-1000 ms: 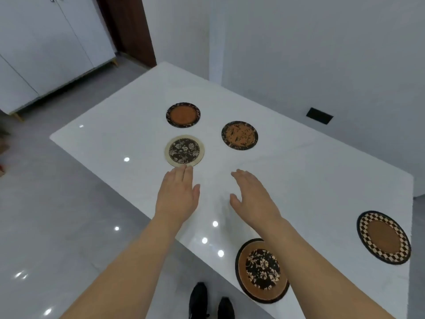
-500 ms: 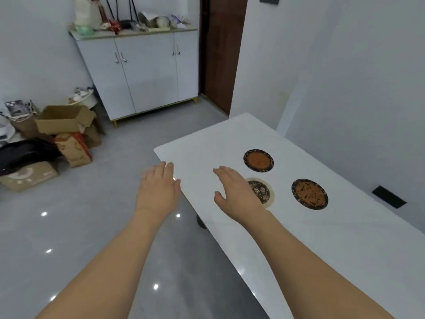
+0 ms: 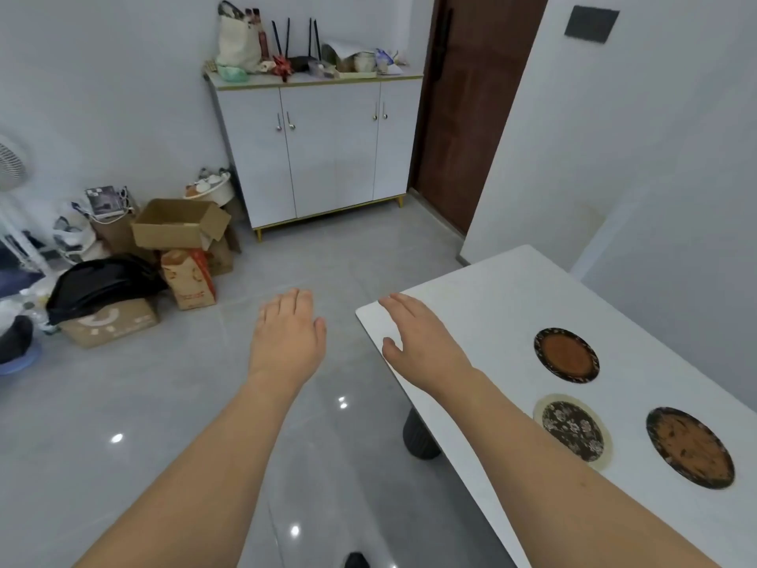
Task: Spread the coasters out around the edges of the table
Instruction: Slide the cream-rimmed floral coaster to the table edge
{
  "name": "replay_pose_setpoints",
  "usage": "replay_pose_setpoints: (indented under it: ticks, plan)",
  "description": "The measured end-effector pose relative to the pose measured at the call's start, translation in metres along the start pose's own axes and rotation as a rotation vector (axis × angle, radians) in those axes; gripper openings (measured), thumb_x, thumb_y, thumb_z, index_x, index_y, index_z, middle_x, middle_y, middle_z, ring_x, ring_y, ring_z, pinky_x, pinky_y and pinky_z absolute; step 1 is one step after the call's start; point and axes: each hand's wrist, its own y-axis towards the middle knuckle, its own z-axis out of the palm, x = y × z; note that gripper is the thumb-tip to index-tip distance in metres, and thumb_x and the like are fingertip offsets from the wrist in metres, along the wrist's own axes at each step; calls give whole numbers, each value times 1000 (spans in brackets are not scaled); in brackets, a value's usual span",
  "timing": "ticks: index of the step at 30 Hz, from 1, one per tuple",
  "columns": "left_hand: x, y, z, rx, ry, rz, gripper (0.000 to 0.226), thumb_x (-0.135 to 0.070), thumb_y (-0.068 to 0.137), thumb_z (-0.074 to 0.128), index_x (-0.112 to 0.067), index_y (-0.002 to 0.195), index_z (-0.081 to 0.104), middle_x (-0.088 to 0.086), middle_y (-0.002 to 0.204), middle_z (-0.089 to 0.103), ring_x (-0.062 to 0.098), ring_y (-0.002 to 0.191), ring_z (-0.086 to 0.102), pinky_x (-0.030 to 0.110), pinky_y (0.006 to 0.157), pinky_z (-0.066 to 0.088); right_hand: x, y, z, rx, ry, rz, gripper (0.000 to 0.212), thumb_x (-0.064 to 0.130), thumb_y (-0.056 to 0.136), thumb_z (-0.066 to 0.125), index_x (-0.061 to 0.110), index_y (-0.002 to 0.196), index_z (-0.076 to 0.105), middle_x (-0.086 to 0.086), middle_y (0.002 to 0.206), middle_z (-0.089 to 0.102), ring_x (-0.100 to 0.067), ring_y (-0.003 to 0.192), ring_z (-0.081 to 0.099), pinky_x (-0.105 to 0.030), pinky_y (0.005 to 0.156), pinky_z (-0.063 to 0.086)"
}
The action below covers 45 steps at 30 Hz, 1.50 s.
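Three round coasters lie on the white table [image 3: 483,305] at the right. A dark-rimmed orange coaster [image 3: 566,355] is farthest. A cream-rimmed dark floral coaster [image 3: 572,430] lies nearer, beside my right forearm. A dark-rimmed mottled orange coaster [image 3: 690,446] sits to its right. My right hand [image 3: 418,342] hovers flat over the table's near-left corner, fingers apart, holding nothing. My left hand [image 3: 286,334] is held out over the floor, left of the table, also empty with fingers together and extended.
A dark table leg [image 3: 418,438] stands under the table edge. A white cabinet [image 3: 319,149] with clutter on top is against the far wall, a brown door [image 3: 471,116] to its right. Cardboard boxes [image 3: 180,227] and bags are piled at the left.
The view has swung left, away from the table's right end. Both hands moved left with it; the left hand went off the table over the floor, the right to the table corner.
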Motion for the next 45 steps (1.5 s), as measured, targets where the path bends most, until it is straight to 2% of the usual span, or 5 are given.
replay_pose_setpoints:
  ticks: [13,22,30,39,45]
  plan:
    - [63,177,14,28,53,90,48,-34,96,38,-9,136,38,11,140,45,31,127,42,42,112,29,-3,175,33,13,2,82,58,17,87,50,15,142,33,-3,148,38,-20,135,32,-30,113,25]
    - [80,289,35,81,0,306,48,-31,95,42,-7,136,41,14,139,47,34,123,45,42,107,31,1,242,43,-99,-11,323,56,17,87,50,16,141,37,-2,149,37,-20,135,33,-32,112,27]
    - [-75,252,63,204,-170,728,43,-31,96,40,-7,132,42,13,131,52,31,118,47,40,102,37,-54,138,-12,-367,-74,680,54,17,88,51,13,141,39,-4,148,39,-20,136,33,-25,110,22]
    - [-208,163,99,287,-155,1209,48,-30,98,38,-5,138,40,12,141,47,29,128,43,38,113,29,-96,-54,-17,-622,36,1205,53,14,86,51,13,139,40,-4,144,43,-21,131,40,-30,107,31]
    - [-292,123,152,401,-182,1297,49,-29,97,42,-5,140,40,13,145,44,30,130,42,38,110,33,-156,-129,8,-751,154,1409,52,16,88,53,13,138,41,-5,143,43,-22,130,40,-30,105,31]
